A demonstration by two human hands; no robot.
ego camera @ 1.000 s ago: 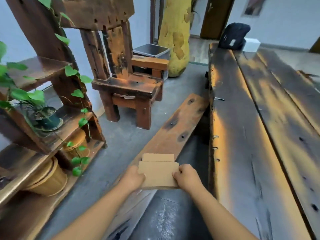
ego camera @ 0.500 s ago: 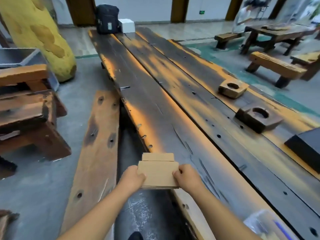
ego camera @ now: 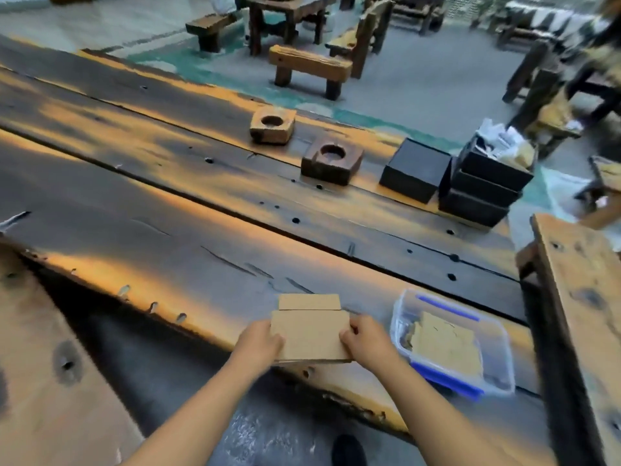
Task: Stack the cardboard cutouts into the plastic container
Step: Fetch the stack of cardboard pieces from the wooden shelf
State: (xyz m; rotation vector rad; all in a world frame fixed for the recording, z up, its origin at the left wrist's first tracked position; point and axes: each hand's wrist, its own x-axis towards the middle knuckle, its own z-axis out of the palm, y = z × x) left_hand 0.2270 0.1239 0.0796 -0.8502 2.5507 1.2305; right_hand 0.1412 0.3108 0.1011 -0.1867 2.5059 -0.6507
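A workshop-like room with heavy wooden furniture lies behind a long bench (ego camera: 168, 203) of dark, scorched planks, streaked orange and pitted with holes. Two chunky wooden blocks (ego camera: 331, 163), each with a round hollow, sit on the far plank, beside a stack of black boxes (ego camera: 484, 183).

Over the near edge of the bench, both hands grip a small stack of cutouts (ego camera: 311, 334). The left hand (ego camera: 260, 341) pinches the left edge, the right hand (ego camera: 364, 339) the right edge, fingers curled tight around the cardboard. The cutouts are flat, matte brown and rectangular, with a narrower tab or a second piece showing at the far side; I cannot tell which.

The container (ego camera: 453, 341) stands on the bench just to the right of the right hand. It is clear plastic with rounded corners and blue trim, open on top, and already holds some tan cutouts lying flat inside, though blur hides how many.

The step in hand appears to be carrying the stack to the container. The next move calls for shifting the stack right, squaring it over the opening, and lowering it flat onto the pieces inside. The cardboard looks light and stiff, so loose pieces could slide apart if the grip eases early.
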